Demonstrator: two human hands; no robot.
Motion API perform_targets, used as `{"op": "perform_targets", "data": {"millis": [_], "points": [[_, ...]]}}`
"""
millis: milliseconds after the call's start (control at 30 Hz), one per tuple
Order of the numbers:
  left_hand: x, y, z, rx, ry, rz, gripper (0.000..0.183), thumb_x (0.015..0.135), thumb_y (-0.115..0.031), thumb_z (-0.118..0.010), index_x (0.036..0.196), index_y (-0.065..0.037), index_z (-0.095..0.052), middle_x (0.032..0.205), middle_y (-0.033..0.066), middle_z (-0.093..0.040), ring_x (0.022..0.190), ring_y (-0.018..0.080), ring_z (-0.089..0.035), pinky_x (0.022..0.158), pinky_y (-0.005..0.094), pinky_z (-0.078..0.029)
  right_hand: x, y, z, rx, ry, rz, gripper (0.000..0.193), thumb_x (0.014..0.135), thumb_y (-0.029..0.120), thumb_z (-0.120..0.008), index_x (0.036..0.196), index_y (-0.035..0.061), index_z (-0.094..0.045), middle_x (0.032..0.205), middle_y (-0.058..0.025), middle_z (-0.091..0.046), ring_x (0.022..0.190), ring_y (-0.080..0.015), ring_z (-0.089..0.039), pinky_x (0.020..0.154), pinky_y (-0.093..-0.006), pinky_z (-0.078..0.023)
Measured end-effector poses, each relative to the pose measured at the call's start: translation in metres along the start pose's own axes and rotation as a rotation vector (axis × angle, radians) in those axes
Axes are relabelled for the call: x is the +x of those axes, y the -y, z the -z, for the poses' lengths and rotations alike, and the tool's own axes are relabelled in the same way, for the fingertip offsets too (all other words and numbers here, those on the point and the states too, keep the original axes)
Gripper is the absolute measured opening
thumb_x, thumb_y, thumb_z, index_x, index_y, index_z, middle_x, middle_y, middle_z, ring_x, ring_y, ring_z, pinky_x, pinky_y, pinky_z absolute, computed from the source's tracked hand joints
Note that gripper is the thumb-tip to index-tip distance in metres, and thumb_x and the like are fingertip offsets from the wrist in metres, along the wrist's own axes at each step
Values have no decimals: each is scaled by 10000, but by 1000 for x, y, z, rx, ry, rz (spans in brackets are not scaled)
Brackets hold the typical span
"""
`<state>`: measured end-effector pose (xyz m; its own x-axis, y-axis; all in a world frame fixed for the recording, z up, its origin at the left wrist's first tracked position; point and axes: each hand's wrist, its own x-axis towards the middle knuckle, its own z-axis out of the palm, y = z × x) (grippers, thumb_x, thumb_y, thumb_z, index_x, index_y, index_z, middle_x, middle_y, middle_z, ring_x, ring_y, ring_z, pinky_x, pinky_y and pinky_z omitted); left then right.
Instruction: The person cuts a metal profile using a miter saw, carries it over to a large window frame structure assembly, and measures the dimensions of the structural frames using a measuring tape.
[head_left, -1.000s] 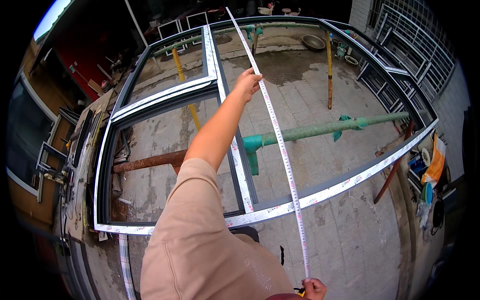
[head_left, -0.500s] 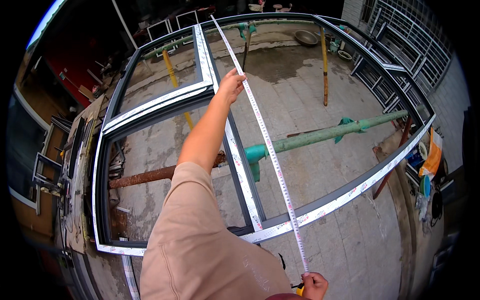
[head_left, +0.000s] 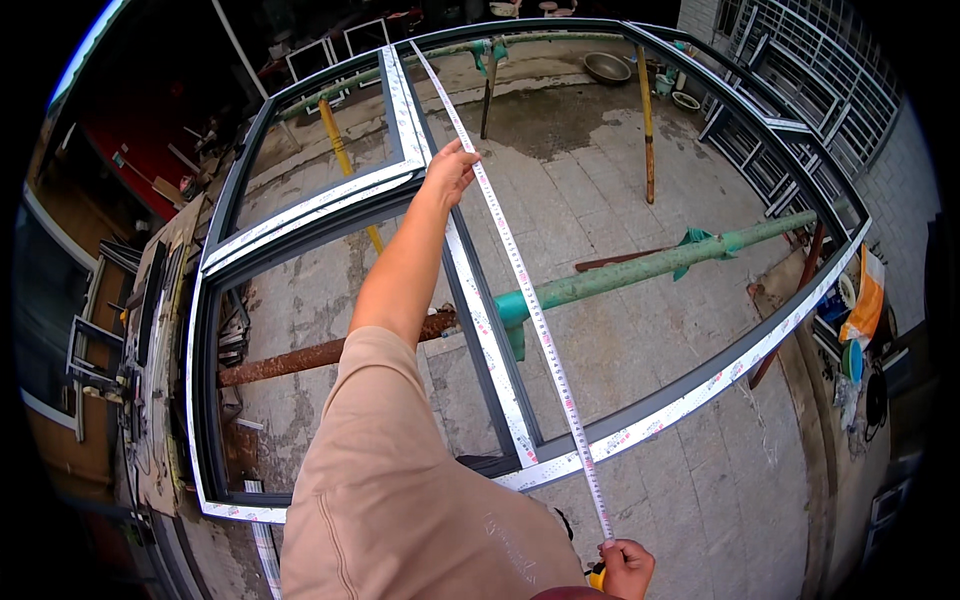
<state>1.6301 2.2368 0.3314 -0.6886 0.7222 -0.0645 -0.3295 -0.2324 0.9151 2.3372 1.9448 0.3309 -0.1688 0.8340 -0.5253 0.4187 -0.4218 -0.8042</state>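
Grey paving (head_left: pixel 700 490) beneath a long tape measure (head_left: pixel 548 345) (white, with red marks).

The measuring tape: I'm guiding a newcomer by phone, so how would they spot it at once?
Start with the big white-faced frame. Just right of its long middle bar, the measuring tape runs from beyond the left hand to the right hand. It is the narrow white strip with fine printed marks, far thinner than the frame's bars.
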Motion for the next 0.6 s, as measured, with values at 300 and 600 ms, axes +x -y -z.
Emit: {"op": "perform_targets", "data": {"millis": [300, 600], "points": [[13, 2, 10, 41, -17, -4, 570, 951, 41, -689, 1497, -89, -585, 1103, 11, -704, 965, 136, -697, 864, 289, -591, 1, 3, -6, 25, -8, -57, 137, 1000, 113, -714, 946, 3, -774, 773, 5, -680, 677, -87, -607, 610, -269, -474], [13, 3, 16, 46, -24, -5, 576, 953, 51, -682, 1505, -82, -582, 1140, 27, -698, 1010, 159, -692, 889, 304, -586, 4, 14, -12, 5, -6, -59, 146, 986, 109, -705, 957, -15, -776, 783, -4, -691, 691, -96, -613, 629, -279, -485]]}}
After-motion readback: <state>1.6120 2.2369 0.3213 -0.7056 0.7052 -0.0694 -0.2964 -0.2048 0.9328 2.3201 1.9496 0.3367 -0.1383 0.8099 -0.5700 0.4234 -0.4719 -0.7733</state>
